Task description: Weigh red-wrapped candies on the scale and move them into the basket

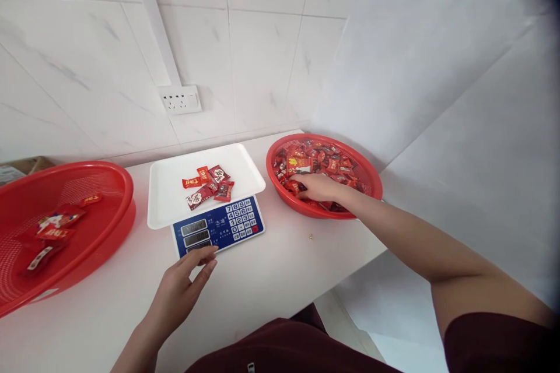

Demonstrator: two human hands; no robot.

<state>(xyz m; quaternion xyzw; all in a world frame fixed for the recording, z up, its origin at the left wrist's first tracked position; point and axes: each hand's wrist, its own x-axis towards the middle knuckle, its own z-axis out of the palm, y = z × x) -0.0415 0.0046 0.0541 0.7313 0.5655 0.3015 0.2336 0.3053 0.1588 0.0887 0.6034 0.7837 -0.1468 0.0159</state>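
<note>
A digital scale point(219, 227) with a blue keypad panel carries a white tray point(166, 198) holding several red wrapped candies point(209, 186). My left hand point(184, 282) lies at the scale's front edge, fingers stretched out, fingertips touching the panel's lower rim. My right hand point(317, 186) reaches into the red basket on the right point(371, 183), fingers curled down among the many red wrapped candies point(315, 160); whether it holds one is hidden. A larger red basket on the left point(109, 210) holds several candies point(52, 230).
Everything stands on a white countertop point(262, 285) against a white tiled wall with a power socket point(179, 99). The counter's edge runs diagonally at the right, with floor below. A small speck point(311, 237) lies near the right basket. A cardboard box corner point(21, 166) shows at far left.
</note>
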